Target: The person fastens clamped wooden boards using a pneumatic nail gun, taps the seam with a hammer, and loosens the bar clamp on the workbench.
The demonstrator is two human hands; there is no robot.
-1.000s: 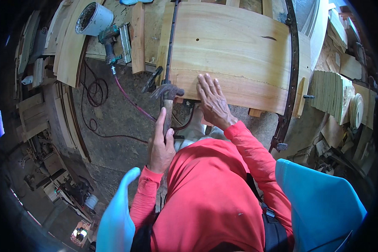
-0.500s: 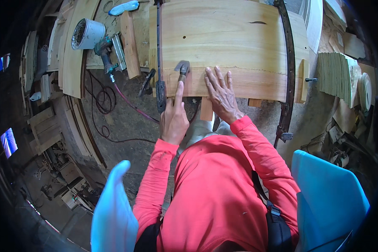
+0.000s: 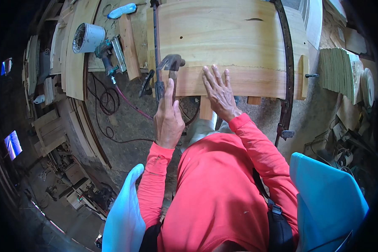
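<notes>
My left hand (image 3: 169,122) grips a claw hammer (image 3: 171,63), its index finger stretched along the handle. The hammer head is raised over the near left corner of a wide pale wooden panel (image 3: 222,40). On the panel's near strip my right hand (image 3: 221,94) lies flat, fingers spread and holding nothing. A long dark bar clamp (image 3: 156,38) runs along the panel's left side, and another bar clamp (image 3: 288,59) crosses its right side. Below the near edge, a wooden block (image 3: 206,108) sticks out beside my right hand.
Left of the panel lie a green air nailer (image 3: 106,54) with a red hose (image 3: 132,105), a white bucket (image 3: 88,38), a wood offcut (image 3: 129,46) and a plastic-wrapped bundle (image 3: 122,11). A stack of thin boards (image 3: 338,69) stands at the right.
The hammer, in my left hand, has come up from near the panel's surface and shifted left toward me. My right hand stays flat on the panel.
</notes>
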